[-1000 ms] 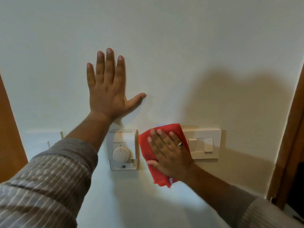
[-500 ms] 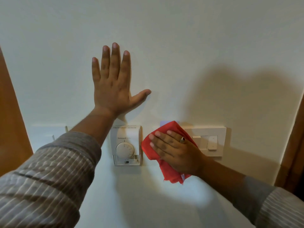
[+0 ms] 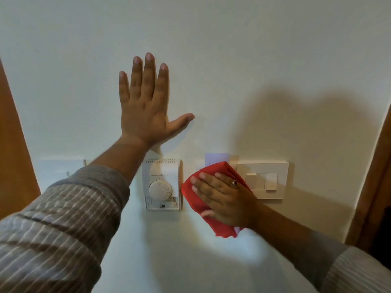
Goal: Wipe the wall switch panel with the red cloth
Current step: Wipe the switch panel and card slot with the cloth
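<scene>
A cream wall switch panel (image 3: 267, 180) is set in the white wall at lower right. My right hand (image 3: 224, 197) lies flat on a red cloth (image 3: 191, 193), pressing it against the wall just left of that panel, over a smaller plate whose pale top corner (image 3: 216, 159) peeks out above. The cloth hangs below my palm. My left hand (image 3: 146, 106) is spread flat on the bare wall above and to the left, fingers pointing up, holding nothing.
A white dial thermostat (image 3: 161, 185) is mounted between my two arms, touching the cloth's left edge. Brown wooden frames stand at the left edge (image 3: 12, 134) and right edge (image 3: 374, 176). A faint white plate (image 3: 57, 172) sits behind my left sleeve.
My right hand with the cloth has shifted slightly on the plate left of the switch panel, its fingers turning more leftward. My left hand stays pressed on the wall.
</scene>
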`<state>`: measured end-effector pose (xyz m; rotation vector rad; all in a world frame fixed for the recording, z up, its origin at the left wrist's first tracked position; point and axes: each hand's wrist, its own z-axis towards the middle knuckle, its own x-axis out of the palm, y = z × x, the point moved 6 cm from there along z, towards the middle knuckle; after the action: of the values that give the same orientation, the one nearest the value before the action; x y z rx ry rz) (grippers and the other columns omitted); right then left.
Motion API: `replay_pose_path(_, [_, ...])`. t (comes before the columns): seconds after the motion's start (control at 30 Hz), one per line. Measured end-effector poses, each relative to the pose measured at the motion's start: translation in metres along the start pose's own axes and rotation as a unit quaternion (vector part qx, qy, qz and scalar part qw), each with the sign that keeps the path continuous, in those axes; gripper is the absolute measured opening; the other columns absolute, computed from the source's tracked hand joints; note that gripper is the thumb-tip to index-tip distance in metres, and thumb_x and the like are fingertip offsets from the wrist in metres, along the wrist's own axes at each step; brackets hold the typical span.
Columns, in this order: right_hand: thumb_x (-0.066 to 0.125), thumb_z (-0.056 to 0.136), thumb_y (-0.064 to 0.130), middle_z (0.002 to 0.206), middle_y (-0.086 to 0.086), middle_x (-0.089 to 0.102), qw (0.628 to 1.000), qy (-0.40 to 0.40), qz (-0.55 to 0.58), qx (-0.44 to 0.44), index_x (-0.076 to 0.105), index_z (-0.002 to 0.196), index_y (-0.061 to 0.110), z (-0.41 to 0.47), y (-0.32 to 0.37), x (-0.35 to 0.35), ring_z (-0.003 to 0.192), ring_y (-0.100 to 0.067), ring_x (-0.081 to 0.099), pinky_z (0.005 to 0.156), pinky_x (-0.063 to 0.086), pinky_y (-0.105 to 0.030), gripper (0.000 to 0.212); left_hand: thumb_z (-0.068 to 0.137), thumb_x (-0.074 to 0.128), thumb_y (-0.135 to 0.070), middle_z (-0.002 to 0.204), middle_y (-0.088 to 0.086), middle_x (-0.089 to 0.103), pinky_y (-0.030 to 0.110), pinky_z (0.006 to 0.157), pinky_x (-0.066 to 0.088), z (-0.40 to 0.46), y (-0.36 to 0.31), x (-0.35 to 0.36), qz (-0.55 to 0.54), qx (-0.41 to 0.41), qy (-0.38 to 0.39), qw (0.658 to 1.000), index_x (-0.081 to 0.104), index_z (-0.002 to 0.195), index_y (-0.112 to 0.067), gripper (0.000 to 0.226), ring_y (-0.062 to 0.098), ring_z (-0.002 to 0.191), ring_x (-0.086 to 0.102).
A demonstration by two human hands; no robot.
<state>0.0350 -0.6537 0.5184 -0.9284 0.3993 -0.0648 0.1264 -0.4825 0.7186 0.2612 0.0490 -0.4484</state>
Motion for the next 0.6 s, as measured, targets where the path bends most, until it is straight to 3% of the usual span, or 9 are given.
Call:
replay_pose_path(0.1, [0.052,0.100,0.051,0.161,-0.008,0.022,0.998,0.024,0.037,-0.036,0.026,0.155,0.010,-0.016,-0.014,-0.008,0.152,-0.025,0.018,0.127,0.005,-0.040,0.074,0.086,0.035,-0.087,0.166,0.029,0.019,0.068,0.122,0.014,0.000,0.002,0.000,-0.004,0.000,0.002,1.000,0.016,0.161,-0.007,0.111,0.049,0.154,0.017])
replay_pose_path(0.23, [0.054,0.095,0.061,0.157,-0.011,0.031,0.998,-0.019,0.018,0.061,0.035,0.151,0.010,-0.018,-0.020,-0.011,0.151,-0.028,0.024,0.126,0.011,-0.043,0.078,0.086,0.033,-0.088,0.166,0.029,0.020,0.068,0.122,0.014,0.000,0.002,0.001,0.001,-0.006,0.002,1.000,0.017,0.160,-0.007,0.111,0.049,0.153,0.017])
replay_pose_path(0.33, [0.049,0.096,0.064,0.162,-0.012,0.026,0.995,-0.028,0.033,0.092,0.033,0.153,0.008,-0.002,-0.008,-0.006,0.152,-0.030,0.021,0.125,0.011,-0.046,0.082,0.086,0.034,-0.087,0.165,0.030,0.022,0.069,0.121,0.015,0.001,-0.001,0.002,0.004,-0.005,-0.006,1.000,0.021,0.159,-0.005,0.111,0.050,0.152,0.020])
replay_pose_path(0.5, [0.046,0.097,0.064,0.162,-0.011,0.023,0.999,0.017,0.038,-0.001,0.026,0.155,0.009,-0.006,-0.006,-0.001,0.154,-0.027,0.012,0.126,0.007,-0.043,0.082,0.086,0.034,-0.087,0.165,0.029,0.021,0.068,0.122,0.015,0.001,0.002,0.000,0.002,-0.002,-0.004,1.000,0.019,0.160,-0.006,0.110,0.049,0.153,0.019])
replay_pose_path(0.6, [0.052,0.094,0.065,0.160,-0.009,0.029,0.999,-0.003,0.034,0.028,0.035,0.152,0.011,-0.015,-0.018,-0.007,0.153,-0.025,0.016,0.126,0.011,-0.041,0.081,0.086,0.035,-0.087,0.165,0.029,0.022,0.068,0.122,0.015,0.001,0.001,0.000,0.001,0.002,-0.006,1.000,0.019,0.160,-0.007,0.111,0.049,0.153,0.019])
